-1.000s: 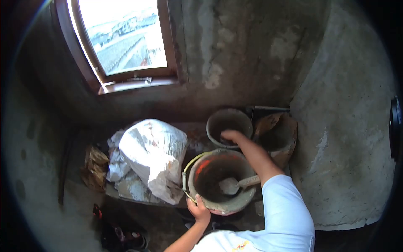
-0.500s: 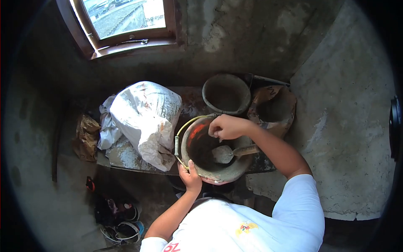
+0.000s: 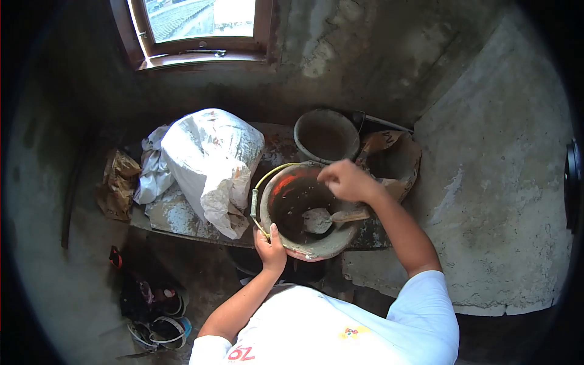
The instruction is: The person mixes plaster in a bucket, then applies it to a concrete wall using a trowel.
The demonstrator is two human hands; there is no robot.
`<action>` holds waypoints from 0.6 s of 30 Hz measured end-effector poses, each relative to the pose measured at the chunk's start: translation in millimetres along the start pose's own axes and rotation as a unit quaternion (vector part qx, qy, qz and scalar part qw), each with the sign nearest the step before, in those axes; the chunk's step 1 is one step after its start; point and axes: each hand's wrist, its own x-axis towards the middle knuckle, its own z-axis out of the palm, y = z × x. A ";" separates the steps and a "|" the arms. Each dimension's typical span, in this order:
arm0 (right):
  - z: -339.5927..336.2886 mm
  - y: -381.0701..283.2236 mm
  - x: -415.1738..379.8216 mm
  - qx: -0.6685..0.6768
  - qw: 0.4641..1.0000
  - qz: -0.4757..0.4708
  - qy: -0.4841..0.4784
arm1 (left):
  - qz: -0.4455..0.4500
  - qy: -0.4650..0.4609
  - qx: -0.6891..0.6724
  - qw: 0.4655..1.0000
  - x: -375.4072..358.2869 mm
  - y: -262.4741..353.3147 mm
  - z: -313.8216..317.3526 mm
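Note:
A cement-crusted bucket (image 3: 316, 250) with an orange patch on its inner wall stands in front of me, its yellow wire handle (image 3: 263, 179) with a pale grip hanging to the left. My left hand (image 3: 272, 250) is closed on the bucket's near-left rim, thumb on top. Inside rests a trowel (image 3: 317, 221), blade coated in grey, its wooden handle lying against the right side. Over the far-right rim hovers my right hand (image 3: 348, 181), fingers curled and slightly blurred; what they hold, if anything, is hidden. Small pale specks show in the dark interior below it.
Behind stands a second crusted bucket (image 3: 327, 135), beside an open brown paper bag (image 3: 395, 164). A large white sack (image 3: 213, 158) and crumpled brown paper (image 3: 118, 182) occupy the left. Rough concrete (image 3: 486, 243) slopes at right; helmet-like gear (image 3: 164, 328) lies lower left.
My right hand has shifted right and slightly up relative to the bucket. Pale specks now show inside the bucket. My left hand keeps its hold on the rim; the view has shifted slightly.

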 end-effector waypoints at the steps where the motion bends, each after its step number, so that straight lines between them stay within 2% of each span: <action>1: -5.6 9.6 15.6 -0.003 1.000 -0.003 0.001 | 0.004 0.005 0.002 1.000 -0.1 4.2 1.2; 3: -13.7 35.6 49.9 0.005 0.991 0.097 0.089 | 0.015 0.009 0.001 1.000 2.1 10.8 2.3; 4: -8.3 57.8 65.1 0.001 0.991 0.091 0.095 | 0.016 0.013 0.002 1.000 2.0 10.8 2.4; 6: 9.4 119.3 103.0 -0.108 0.983 0.134 0.071 | 0.018 0.023 0.009 1.000 1.0 15.7 3.2; 9: 36.3 183.3 139.0 -0.173 0.953 0.226 -0.105 | 0.011 0.017 0.031 0.999 0.2 13.6 1.1; 10: 45.2 198.2 144.7 -0.196 0.943 0.227 -0.143 | 0.012 0.018 0.024 0.999 0.2 11.8 0.9; 11: 55.2 212.6 145.9 -0.169 0.948 0.233 -0.135 | 0.014 0.020 0.019 1.000 -0.2 9.7 1.4; 13: 67.9 243.5 150.2 -0.184 0.958 0.169 -0.140 | 0.017 0.027 -0.005 0.999 0.0 12.3 3.8; 14: 60.5 235.8 160.3 -0.194 0.958 0.159 -0.137 | 0.020 0.022 -0.001 1.000 1.0 13.8 3.5; 15: 58.6 229.0 162.2 0.056 0.956 0.271 -0.093 | 0.023 0.029 -0.005 0.999 4.7 13.2 4.2; 16: 57.7 223.9 158.3 0.305 0.878 0.367 -0.045 | 0.025 0.024 0.005 0.999 4.1 12.3 3.8; 17: 44.5 213.8 154.2 0.465 0.818 0.335 -0.045 | 0.025 0.016 0.015 0.999 2.3 16.6 3.7; 18: 28.2 206.0 150.5 0.614 0.730 0.297 -0.042 | 0.035 0.029 0.008 0.999 3.0 19.0 5.3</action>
